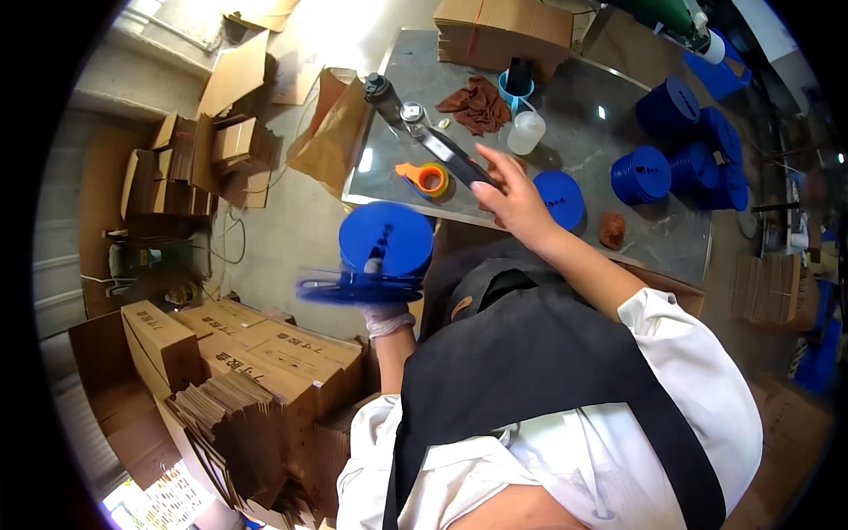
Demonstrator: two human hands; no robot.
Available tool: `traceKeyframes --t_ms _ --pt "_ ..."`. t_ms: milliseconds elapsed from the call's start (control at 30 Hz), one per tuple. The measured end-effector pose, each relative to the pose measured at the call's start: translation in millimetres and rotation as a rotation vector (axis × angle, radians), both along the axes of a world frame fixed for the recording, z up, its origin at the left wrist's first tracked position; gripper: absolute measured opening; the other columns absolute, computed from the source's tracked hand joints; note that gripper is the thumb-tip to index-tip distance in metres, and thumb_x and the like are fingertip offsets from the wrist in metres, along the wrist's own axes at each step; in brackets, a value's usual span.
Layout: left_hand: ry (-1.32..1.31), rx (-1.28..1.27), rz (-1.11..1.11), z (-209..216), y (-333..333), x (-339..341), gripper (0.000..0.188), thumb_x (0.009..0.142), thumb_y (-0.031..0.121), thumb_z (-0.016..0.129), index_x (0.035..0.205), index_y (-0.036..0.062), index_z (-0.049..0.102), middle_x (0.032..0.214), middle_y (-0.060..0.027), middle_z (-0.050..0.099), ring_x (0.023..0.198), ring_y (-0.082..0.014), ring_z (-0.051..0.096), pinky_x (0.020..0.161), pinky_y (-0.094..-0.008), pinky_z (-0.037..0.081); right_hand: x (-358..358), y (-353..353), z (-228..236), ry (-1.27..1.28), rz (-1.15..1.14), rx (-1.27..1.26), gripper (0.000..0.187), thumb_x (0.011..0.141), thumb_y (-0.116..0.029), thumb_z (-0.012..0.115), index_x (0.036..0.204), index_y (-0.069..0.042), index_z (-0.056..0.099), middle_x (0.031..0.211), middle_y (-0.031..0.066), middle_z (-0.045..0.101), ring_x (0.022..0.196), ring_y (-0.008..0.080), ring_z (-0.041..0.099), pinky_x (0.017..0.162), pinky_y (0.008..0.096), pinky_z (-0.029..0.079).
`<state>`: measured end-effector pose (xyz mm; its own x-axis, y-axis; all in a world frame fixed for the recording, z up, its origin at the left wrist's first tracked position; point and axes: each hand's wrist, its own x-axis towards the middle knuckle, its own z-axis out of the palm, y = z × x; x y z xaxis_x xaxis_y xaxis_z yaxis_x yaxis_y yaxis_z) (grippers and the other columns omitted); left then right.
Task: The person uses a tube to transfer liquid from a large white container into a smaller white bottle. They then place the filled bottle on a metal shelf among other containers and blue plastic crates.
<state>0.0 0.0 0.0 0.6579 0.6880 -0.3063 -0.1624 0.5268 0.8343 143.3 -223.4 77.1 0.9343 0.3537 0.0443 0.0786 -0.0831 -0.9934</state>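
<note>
Right hand (523, 205): tool (455, 159), one, between thumb and fingers; can't tell grip.
Left hand (387, 319): blue discs (369, 237), one sharp, rest blurred, beyond; fingers hidden, can't tell.

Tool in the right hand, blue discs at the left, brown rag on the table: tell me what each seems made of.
Tool: partly metal, judging by bright silvery highlights; its dark part could be plastic or rubber.
Blue discs: probably smooth, satin plastic, given their even colour; the lower one is blurred.
Rag: likely matte woven or knitted fabric, from its soft crumpled folds.
</note>
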Motion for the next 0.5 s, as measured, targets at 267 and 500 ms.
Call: traceKeyframes --t_ms 267,500 --pt "0.875 0.295 0.030 -120.5 18.1 -75.7 0.082 0.075 -0.019 0.049 0.148 0.0134 0.030 0.137 -0.0129 0.050 0.109 -0.0272 0.058 0.091 -0.0394 0.050 -50.7 -90.3 -128.3 0.955 -0.333 -0.120 0.046 0.093 -0.035 0.057 0.130 -0.007 0.051 0.101 0.0004 0.059 0.081 0.0085 0.053 0.063 0.0262 0.041" --pt "0.907 0.127 0.047 -116.8 -7.5 -61.8 0.073 0.076 -0.018 0.052 0.143 0.0054 0.034 0.134 -0.0132 0.052 0.114 -0.0279 0.055 0.097 -0.0379 0.046 -8.7 -68.3 -213.6 0.883 -0.355 -0.256 0.063 0.089 -0.033 0.065 0.137 0.000 0.042 0.127 0.0122 0.053 0.114 0.0195 0.051 0.094 0.0320 0.041"
